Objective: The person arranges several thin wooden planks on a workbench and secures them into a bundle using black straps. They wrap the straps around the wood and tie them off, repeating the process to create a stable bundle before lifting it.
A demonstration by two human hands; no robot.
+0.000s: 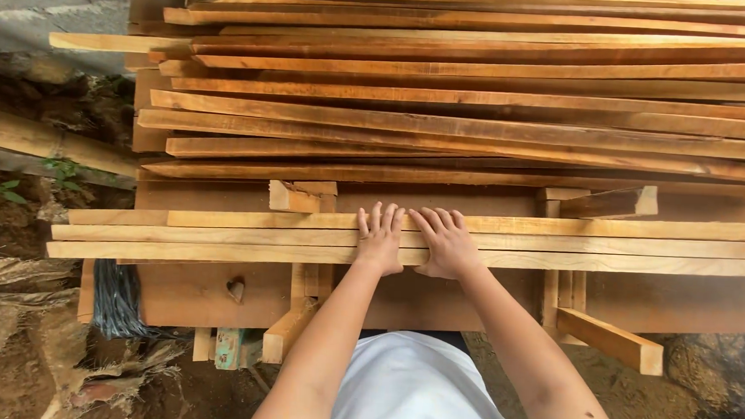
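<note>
- On the near edge of the table point(201, 298), three long pale slats point(221, 235) lie side by side, running left to right; both hands press flat on top of them, side by side and almost touching.
- The left hand point(380, 242) and right hand point(448, 245) hold nothing — fingers stretched out and slightly spread, palms down on the wood.
- Judged risk: the slats are rough-sawn, so a hand sliding along the grain could pick up a splinter.
- Judged risk: the slats stick out past the table's left end; uneven pressure could skew one or tip it off the edge.
- Just behind, a loosely laid stack of boards point(478, 97) — reddish-brown, thin, some tapered, ends uneven — could shift if bumped.
- The table is dull brown board with small wooden blocks point(299, 198) fixed on it; bare earth and stones point(26, 94) lie to the left.
</note>
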